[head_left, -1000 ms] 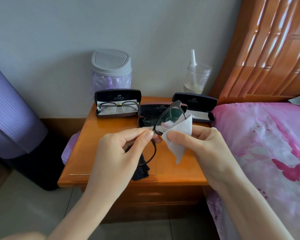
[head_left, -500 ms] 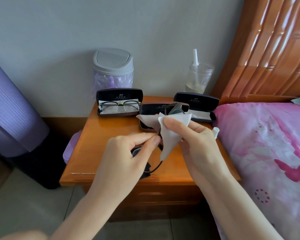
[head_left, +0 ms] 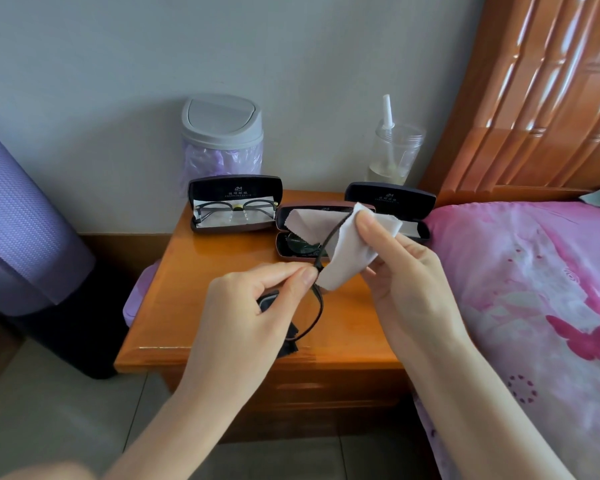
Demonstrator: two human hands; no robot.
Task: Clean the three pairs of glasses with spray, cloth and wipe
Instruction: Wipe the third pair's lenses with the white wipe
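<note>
The left hand pinches the black-framed glasses by the bridge; the right hand grips a white wipe round one lens, above the counter. Hard rubbing could twist the frame (thin-looking) or drop it onto the open case.

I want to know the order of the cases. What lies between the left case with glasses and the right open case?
In the head view, a third open case lies between the left case and the right case, partly hidden by the white cloth.
</note>
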